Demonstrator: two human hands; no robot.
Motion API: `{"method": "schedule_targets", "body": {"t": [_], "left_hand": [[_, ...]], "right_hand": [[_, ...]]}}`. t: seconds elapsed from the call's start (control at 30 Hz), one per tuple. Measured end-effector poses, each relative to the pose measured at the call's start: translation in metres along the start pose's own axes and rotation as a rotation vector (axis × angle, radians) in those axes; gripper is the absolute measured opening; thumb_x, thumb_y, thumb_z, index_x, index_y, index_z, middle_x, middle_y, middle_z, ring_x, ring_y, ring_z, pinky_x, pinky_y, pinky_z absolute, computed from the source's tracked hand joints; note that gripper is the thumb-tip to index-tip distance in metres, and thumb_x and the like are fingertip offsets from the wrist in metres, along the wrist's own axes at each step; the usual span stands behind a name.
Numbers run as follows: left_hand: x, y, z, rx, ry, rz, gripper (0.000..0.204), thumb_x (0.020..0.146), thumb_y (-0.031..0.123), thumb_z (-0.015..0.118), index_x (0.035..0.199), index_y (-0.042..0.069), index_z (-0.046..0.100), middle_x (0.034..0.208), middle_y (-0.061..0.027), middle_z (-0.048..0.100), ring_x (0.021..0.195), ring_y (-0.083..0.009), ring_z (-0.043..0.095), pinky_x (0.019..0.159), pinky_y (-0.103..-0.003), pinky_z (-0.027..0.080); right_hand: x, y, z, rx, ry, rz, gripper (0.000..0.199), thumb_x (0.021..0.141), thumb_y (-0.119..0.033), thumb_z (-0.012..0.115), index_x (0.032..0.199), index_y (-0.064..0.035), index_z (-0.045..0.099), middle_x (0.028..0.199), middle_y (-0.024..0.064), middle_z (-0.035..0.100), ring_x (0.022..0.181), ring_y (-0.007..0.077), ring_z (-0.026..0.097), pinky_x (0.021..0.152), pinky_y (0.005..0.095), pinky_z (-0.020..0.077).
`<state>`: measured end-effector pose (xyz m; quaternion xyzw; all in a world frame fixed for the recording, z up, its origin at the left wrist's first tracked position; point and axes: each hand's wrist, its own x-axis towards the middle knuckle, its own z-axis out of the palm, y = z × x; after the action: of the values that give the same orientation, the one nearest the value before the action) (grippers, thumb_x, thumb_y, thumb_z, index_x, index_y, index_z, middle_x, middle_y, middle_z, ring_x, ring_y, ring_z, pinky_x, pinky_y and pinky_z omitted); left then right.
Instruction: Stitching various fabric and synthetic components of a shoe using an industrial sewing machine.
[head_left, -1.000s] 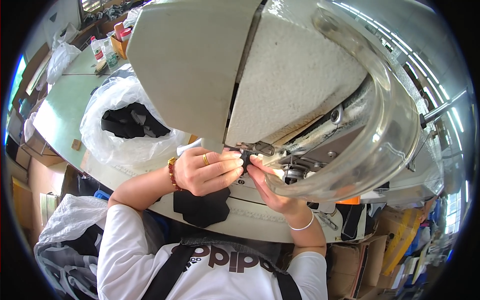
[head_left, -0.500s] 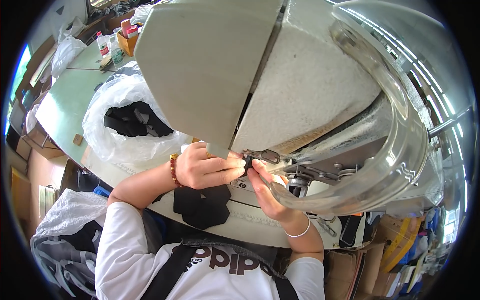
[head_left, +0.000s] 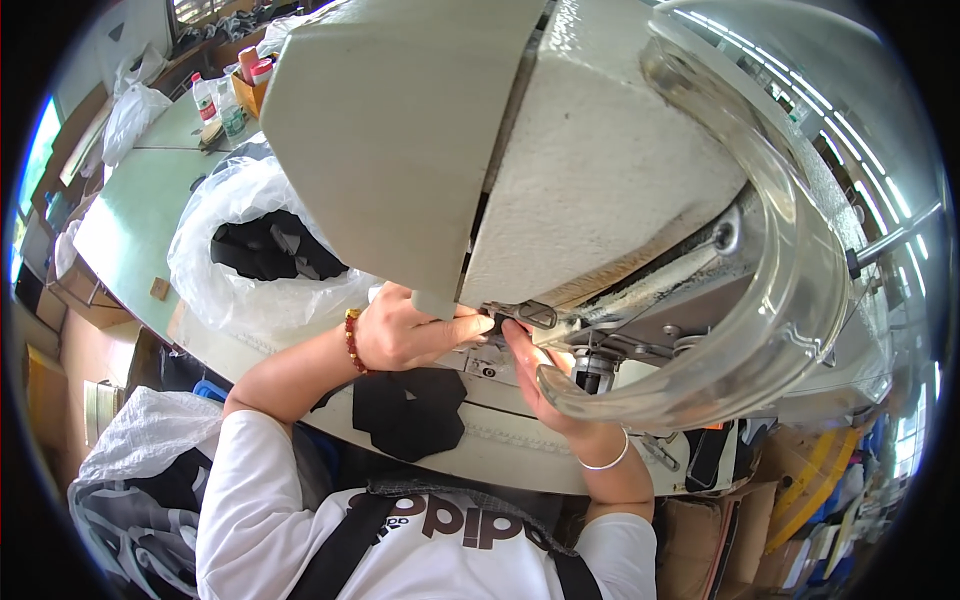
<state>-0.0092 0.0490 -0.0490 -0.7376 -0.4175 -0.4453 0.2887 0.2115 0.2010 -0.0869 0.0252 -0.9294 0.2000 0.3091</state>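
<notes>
A sewing machine (head_left: 590,170) with a pale, worn head fills the upper middle. Under its presser area, beside a metal looped guard (head_left: 530,314), lies a small black fabric piece (head_left: 497,326), mostly covered by fingers. My left hand (head_left: 408,333) comes in from the left, its thumb and fingers closed on that piece. From the right, my right hand (head_left: 530,372) reaches in with fingers stretched out, the fingertips touching the piece's right side. Part of this hand is behind a clear curved plastic shield (head_left: 690,400). Dark fabric pieces (head_left: 410,412) lie on the machine table (head_left: 500,447) near me.
A white plastic bag (head_left: 200,250) holding black fabric stands left of the machine. Beyond it on the green table (head_left: 130,215) are bottles (head_left: 204,98) and an orange box. Small metal tools (head_left: 660,452) lie at the table's front right. Cardboard boxes (head_left: 690,530) stand below right.
My left fingers have shifted, with the thumb now straighter along the piece. My right fingers have straightened and flattened beside it. The view has moved slightly.
</notes>
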Motion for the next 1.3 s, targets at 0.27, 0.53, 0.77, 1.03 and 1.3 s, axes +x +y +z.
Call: {"method": "schedule_targets", "body": {"t": [0.27, 0.53, 0.77, 1.03, 1.3], "left_hand": [[0.004, 0.014, -0.012, 0.068, -0.145, -0.083, 0.028, 0.075, 0.004, 0.086, 0.102, 0.007, 0.079, 0.092, -0.0049, 0.075, 0.078, -0.0229, 0.069, 0.065, -0.037, 0.054], [0.005, 0.014, -0.010, -0.041, -0.108, -0.149, 0.026, 0.073, 0.002, 0.084, 0.098, 0.008, 0.079, 0.095, -0.0046, 0.077, 0.080, -0.0246, 0.071, 0.065, -0.036, 0.054], [0.011, 0.019, -0.015, -0.013, -0.135, -0.137, 0.026, 0.072, 0.000, 0.082, 0.096, 0.007, 0.079, 0.093, -0.0045, 0.077, 0.081, -0.0257, 0.071, 0.068, -0.038, 0.055], [0.010, 0.014, -0.009, -0.045, -0.046, -0.095, 0.026, 0.073, -0.003, 0.082, 0.097, 0.004, 0.079, 0.089, -0.0059, 0.075, 0.077, -0.0249, 0.071, 0.063, -0.037, 0.055], [-0.007, -0.003, -0.002, -0.029, -0.020, -0.021, 0.030, 0.073, -0.004, 0.082, 0.101, 0.008, 0.078, 0.092, -0.0062, 0.073, 0.077, -0.0252, 0.069, 0.062, -0.037, 0.055]], "right_hand": [[-0.035, 0.041, 0.027, -1.825, 0.144, -0.618, 0.047, 0.101, -0.008, 0.055, 0.147, -0.0005, 0.055, 0.147, 0.0127, 0.060, 0.128, 0.0245, 0.060, 0.107, 0.0331, 0.0498], [-0.044, 0.041, 0.016, -2.607, 0.025, -0.915, 0.048, 0.107, -0.014, 0.047, 0.153, -0.0005, 0.049, 0.156, 0.0114, 0.054, 0.128, 0.0257, 0.060, 0.113, 0.0352, 0.0479], [-0.017, 0.015, -0.015, -2.495, -0.161, -1.082, 0.047, 0.107, -0.016, 0.047, 0.150, 0.0000, 0.053, 0.155, 0.0099, 0.055, 0.135, 0.0232, 0.056, 0.115, 0.0346, 0.0461], [-0.048, 0.052, 0.036, -2.547, 0.155, -0.661, 0.047, 0.107, -0.016, 0.049, 0.152, 0.0001, 0.052, 0.147, 0.0037, 0.061, 0.112, 0.0153, 0.058, 0.103, 0.0244, 0.0486], [-0.054, 0.060, 0.038, -3.889, 0.162, -1.369, 0.046, 0.106, -0.022, 0.055, 0.147, -0.0011, 0.051, 0.134, 0.0045, 0.063, 0.100, 0.0141, 0.059, 0.091, 0.0246, 0.0511]]}}
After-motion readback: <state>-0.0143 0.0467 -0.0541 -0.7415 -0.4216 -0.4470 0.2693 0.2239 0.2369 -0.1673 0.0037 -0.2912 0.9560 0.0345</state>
